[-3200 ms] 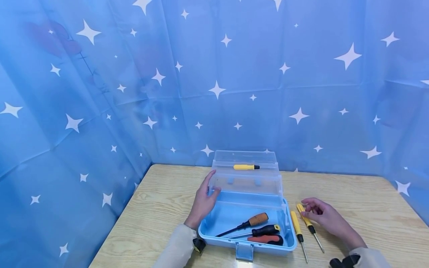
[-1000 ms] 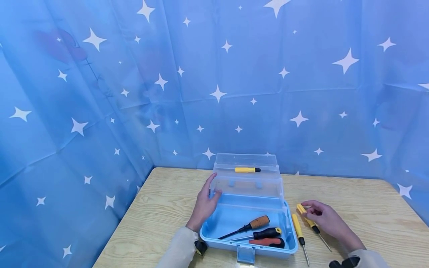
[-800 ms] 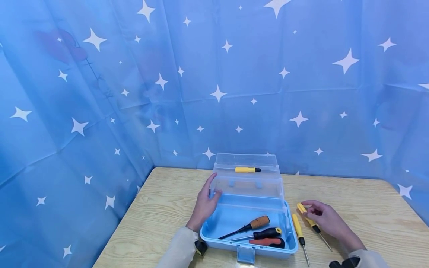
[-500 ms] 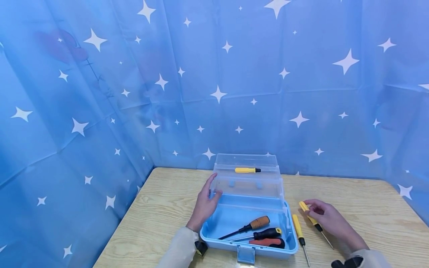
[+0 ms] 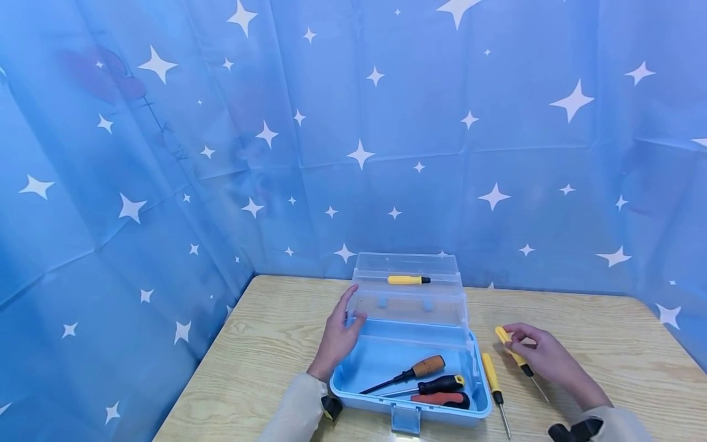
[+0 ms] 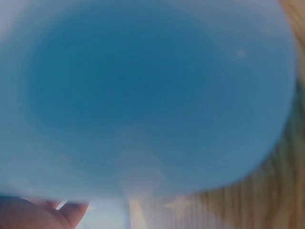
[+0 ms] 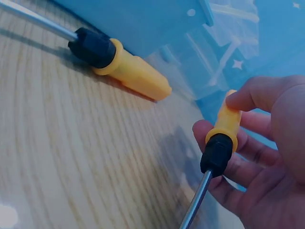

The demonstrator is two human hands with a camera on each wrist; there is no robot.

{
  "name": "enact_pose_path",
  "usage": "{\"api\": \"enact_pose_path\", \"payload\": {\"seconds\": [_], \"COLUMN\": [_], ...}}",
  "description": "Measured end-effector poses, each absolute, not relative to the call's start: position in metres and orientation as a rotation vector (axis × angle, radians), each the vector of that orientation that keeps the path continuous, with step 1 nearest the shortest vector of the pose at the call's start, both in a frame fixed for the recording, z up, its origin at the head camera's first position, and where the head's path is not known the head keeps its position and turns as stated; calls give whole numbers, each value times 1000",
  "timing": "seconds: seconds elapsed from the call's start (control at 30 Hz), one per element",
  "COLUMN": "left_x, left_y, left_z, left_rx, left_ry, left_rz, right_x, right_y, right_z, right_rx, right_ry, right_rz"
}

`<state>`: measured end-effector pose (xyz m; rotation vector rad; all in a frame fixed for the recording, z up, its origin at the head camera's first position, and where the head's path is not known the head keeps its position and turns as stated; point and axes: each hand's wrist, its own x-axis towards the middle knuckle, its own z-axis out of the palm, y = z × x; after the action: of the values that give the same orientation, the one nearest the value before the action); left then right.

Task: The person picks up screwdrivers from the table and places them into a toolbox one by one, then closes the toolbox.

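My right hand (image 5: 544, 356) pinches a yellow-handled screwdriver (image 7: 226, 122) between thumb and fingers, its metal shaft slanting down toward the table. A second yellow-handled screwdriver (image 5: 491, 374) lies on the table between that hand and the toolbox. The light blue toolbox (image 5: 405, 414) stands with its clear lid (image 5: 405, 307) raised. At the lid's left edge, my left hand (image 5: 338, 334) holds on with thumb in front and fingers along the side. In the left wrist view, the blurred blue toolbox wall fills most of the picture and hides most of that hand.
Inside the toolbox lie screwdrivers with an orange-brown handle (image 5: 428, 366), a black handle (image 5: 440, 385) and a red handle (image 5: 439, 398). Another yellow-handled screwdriver (image 5: 405, 280) sits in the lid. Behind the wooden table (image 5: 265, 344) hangs a blue star-patterned curtain (image 5: 359, 123).
My right hand has taken hold of the outer yellow-handled screwdriver and shifted it slightly right and away from the other, its handle end rising. The left hand stays at the lid.
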<state>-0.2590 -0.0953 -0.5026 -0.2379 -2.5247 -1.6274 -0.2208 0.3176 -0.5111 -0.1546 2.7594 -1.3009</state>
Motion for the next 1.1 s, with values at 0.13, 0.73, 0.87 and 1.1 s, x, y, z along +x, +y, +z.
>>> {"api": "enact_pose_path", "payload": {"seconds": [0.13,0.73,0.87,1.1], "left_x": [-259,-260,-260,-260], "left_y": [-95,-96,-96,-96], "left_z": [-502,-501,-501,-500], "left_rx": [-234,-228,-231,-238], "left_ry": [-2528,-2537,-2541,-2540], "left_rz": [-1627,-1625,-1617,-1622], "right_x": [-222,-220,-220,-221], "right_y": [317,310,307,300], "right_z": [-506,-477,-470,-460], "right_rx": [-154,-216,-226,-234], "right_ry": [2761,2723,2734,2756], "right_rz": [-1308,-1462,-1476,-1472]}}
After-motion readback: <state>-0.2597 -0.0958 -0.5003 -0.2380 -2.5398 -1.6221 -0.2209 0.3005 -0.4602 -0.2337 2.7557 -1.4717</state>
